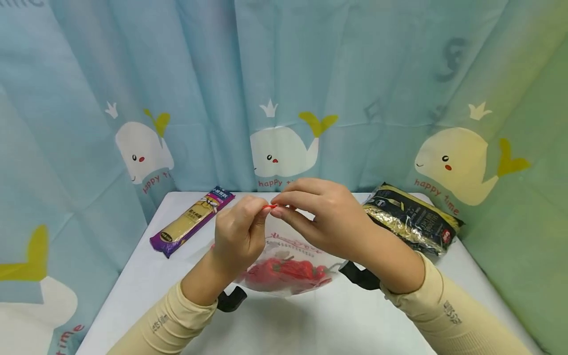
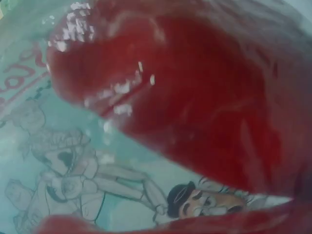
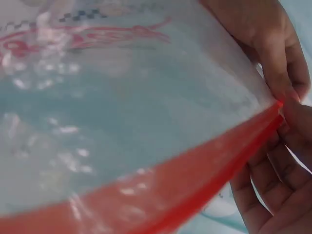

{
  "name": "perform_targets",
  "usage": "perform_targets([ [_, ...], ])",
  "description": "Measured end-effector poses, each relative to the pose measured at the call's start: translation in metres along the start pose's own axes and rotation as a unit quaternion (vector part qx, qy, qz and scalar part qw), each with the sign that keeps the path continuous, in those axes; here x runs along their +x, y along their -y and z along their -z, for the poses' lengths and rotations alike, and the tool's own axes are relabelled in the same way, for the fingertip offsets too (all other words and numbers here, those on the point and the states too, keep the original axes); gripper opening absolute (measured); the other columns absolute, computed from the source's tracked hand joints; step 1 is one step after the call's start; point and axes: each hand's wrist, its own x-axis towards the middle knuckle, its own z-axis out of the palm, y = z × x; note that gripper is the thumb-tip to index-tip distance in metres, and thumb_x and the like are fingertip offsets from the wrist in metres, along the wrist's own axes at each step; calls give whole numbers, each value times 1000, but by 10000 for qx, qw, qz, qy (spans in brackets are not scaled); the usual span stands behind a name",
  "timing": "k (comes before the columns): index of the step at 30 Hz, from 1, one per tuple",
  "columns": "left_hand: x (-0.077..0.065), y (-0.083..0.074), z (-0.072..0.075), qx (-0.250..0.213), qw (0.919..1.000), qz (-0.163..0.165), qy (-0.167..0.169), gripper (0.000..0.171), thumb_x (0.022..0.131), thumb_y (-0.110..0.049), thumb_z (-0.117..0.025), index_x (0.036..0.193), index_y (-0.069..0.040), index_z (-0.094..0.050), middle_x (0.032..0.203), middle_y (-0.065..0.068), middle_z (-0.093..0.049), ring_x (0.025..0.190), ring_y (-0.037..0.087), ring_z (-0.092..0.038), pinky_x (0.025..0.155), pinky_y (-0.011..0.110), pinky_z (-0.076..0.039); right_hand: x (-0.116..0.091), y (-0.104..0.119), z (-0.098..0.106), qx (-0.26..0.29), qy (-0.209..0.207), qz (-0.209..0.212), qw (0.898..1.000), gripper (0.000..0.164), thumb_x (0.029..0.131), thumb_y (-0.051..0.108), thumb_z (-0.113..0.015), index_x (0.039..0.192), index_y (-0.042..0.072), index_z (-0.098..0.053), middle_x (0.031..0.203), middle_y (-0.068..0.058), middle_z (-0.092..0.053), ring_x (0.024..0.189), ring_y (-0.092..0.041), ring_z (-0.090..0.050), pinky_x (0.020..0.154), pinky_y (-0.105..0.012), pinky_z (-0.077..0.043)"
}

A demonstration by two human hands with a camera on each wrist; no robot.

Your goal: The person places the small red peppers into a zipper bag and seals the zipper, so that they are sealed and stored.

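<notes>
A clear printed plastic bag [image 1: 293, 246] with a red zip strip [image 3: 209, 161] along its edge hangs between the two hands. Inside it show red chili peppers [image 1: 284, 273], which fill much of the left wrist view as a red mass [image 2: 185, 107] behind the plastic. My left hand [image 1: 239, 229] pinches the red strip between thumb and curled forefinger. Right beside it, the thumb and fingertips of my right hand [image 1: 321, 214] pinch the same strip. The fingertips of both hands meet there, at one end of the strip in the right wrist view.
A purple pack of spaghetti [image 1: 191, 222] lies at the table's back left. At the back right lies a black and gold pack [image 1: 412, 219]. Black fittings [image 1: 231, 299] sit under both wrists. A blue curtain [image 1: 284, 74] surrounds the white table [image 1: 142, 301].
</notes>
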Motion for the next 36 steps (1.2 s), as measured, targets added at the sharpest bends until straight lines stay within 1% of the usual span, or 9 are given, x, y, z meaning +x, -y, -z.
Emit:
perform_targets([
  [3, 0, -2, 0, 125, 9999, 54, -40, 22, 106, -14, -51, 92, 2, -57, 70, 8, -56, 45, 13, -41, 40, 22, -38, 1, 1, -2, -248, 31, 146, 9996, 8, 88, 10, -77, 93, 4, -75, 89, -2, -70, 76, -15, -64, 65, -27, -52],
  [6, 0, -2, 0, 313, 9995, 41, -79, 22, 105, -13, -51, 90, 1, -57, 69, 7, -55, 44, 14, -39, 39, 24, -35, -1, 2, -3, -444, 54, 237, 9987, 8, 92, 11, -72, 92, 3, -74, 87, -3, -69, 75, -15, -64, 65, -30, -53],
  [9, 3, -2, 1, 366, 9991, 123, -154, 23, 105, -14, -51, 89, 1, -57, 69, 7, -56, 45, 14, -41, 40, 25, -36, -6, 1, -1, -469, 112, 230, 9986, 16, 99, 16, -64, 93, 4, -72, 88, -2, -68, 75, -15, -63, 65, -31, -53],
  [12, 7, 0, 5, 358, 9978, 391, -410, 25, 105, -16, -52, 88, 2, -58, 69, 10, -57, 47, 16, -44, 41, 27, -37, -13, -1, 4, -396, 190, 123, 9990, 24, 103, 21, -56, 93, 5, -72, 88, 0, -67, 74, -13, -61, 63, -29, -52],
  [17, 12, 7, 15, 574, 9897, 914, -943, 31, 105, -22, -53, 87, 3, -58, 67, 11, -55, 51, 19, -45, 46, 32, -36, -36, -6, 17, -363, 490, -212, 9979, 32, 106, 30, -50, 94, 9, -72, 90, 4, -66, 71, -9, -59, 60, -27, -49],
  [20, 11, 13, 19, 707, 9854, 1051, -1142, 32, 105, -24, -53, 87, 3, -58, 66, 11, -53, 49, 21, -42, 46, 33, -34, -52, -8, 25, -499, 693, -458, 9953, 36, 106, 35, -48, 94, 11, -72, 91, 6, -66, 72, -7, -58, 61, -25, -47],
  [23, 10, 17, 18, 776, 9829, 1103, -1256, 34, 104, -26, -53, 87, 3, -57, 66, 12, -53, 49, 23, -42, 46, 34, -35, -68, -9, 34, -636, 738, -575, 9936, 37, 106, 36, -48, 94, 12, -73, 92, 6, -67, 75, -9, -59, 63, -26, -48],
  [30, 7, 22, 13, 1010, 9734, 1324, -1575, 38, 104, -31, -54, 86, 3, -57, 66, 13, -52, 49, 26, -42, 48, 36, -35, -97, -6, 52, -708, 640, -657, 9933, 32, 105, 34, -50, 94, 13, -72, 93, 6, -67, 75, -7, -61, 61, -22, -47],
  [36, 4, 24, 7, 1017, 9704, 1444, -1646, 40, 104, -33, -53, 86, 3, -57, 67, 14, -52, 51, 26, -41, 50, 35, -34, -116, -4, 63, -934, 399, -693, 9924, 34, 105, 35, -50, 93, 13, -72, 92, 7, -67, 79, -11, -63, 65, -24, -50],
])
